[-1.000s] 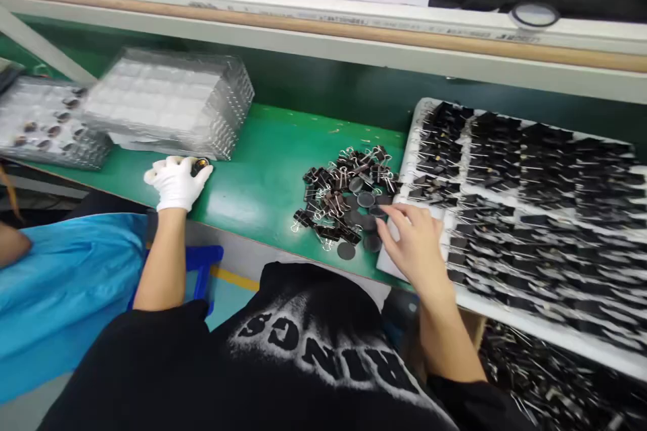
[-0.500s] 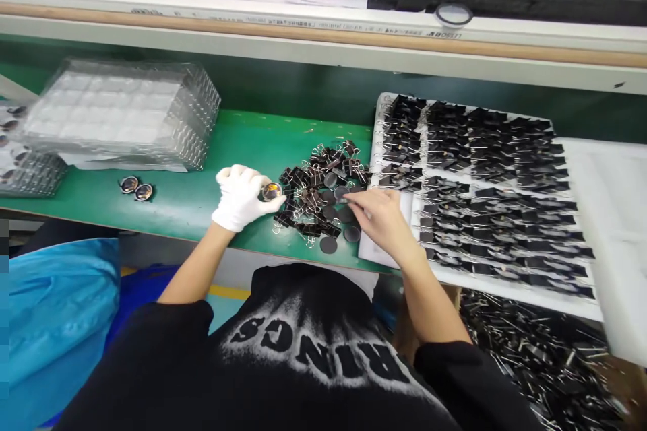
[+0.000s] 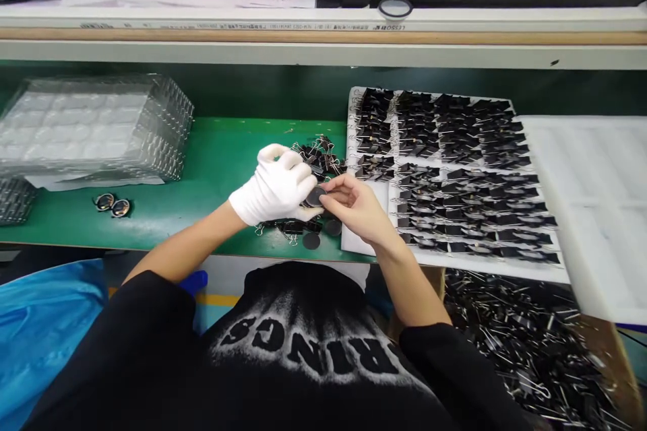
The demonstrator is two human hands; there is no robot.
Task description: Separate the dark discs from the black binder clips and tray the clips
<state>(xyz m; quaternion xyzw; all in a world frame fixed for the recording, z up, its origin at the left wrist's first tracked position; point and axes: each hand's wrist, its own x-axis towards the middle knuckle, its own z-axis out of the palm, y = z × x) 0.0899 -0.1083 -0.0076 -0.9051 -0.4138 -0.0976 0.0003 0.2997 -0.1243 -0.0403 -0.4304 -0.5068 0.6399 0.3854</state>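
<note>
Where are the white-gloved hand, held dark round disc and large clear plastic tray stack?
White-gloved left hand [image 3: 284,186], head view: back of glove.
Held dark round disc [image 3: 315,197], head view: flat face.
Large clear plastic tray stack [image 3: 97,120], head view: upper face.

A flat, round dark disc is held between the white-gloved left grip and the bare right grip, its dull face turned upward, its rim partly hidden, over the green worktop

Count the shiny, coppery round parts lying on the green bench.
2: the left part and the right part, side by side near the clear trays. Others may be hidden.
</note>
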